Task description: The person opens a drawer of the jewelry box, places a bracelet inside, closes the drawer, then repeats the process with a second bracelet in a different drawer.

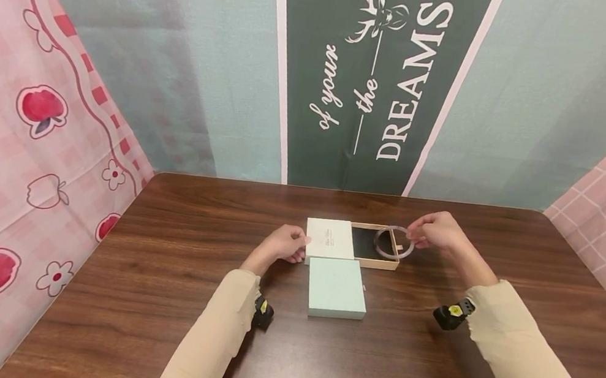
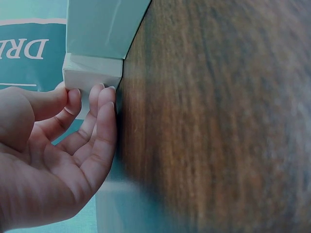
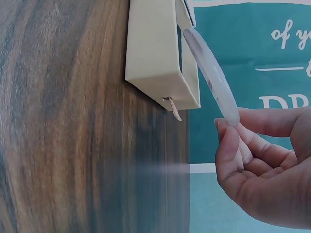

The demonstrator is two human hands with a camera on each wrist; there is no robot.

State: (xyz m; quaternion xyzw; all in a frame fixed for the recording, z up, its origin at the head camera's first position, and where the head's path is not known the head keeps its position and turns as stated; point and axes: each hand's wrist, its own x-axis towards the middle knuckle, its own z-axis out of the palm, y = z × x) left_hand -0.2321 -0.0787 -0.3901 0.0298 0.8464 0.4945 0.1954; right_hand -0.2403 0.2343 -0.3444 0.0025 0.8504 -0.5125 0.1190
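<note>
My right hand point(image 1: 436, 230) pinches a pale, translucent bangle point(image 1: 408, 250) between thumb and fingers. The ring is tilted over the pulled-out drawer point(image 1: 373, 263), which has a black lining and a small ribbon tab point(image 3: 175, 109) on its end. This drawer projects to the right from a white box sleeve point(image 1: 326, 231) with small print on top. At the sleeve's left end, my left hand point(image 1: 287, 244) holds the edge, thumb above and fingers against the end face. In the right wrist view, the bangle point(image 3: 211, 75) has its far part at the drawer's opening.
A mint-green box point(image 1: 336, 285) lies right in front of the white sleeve, touching or nearly touching it. Both boxes rest on a brown wood-grain table point(image 1: 193, 233). Behind the table hangs a green curtain with lettering point(image 1: 368, 97); pink patterned cloths point(image 1: 62, 157) hang at the sides.
</note>
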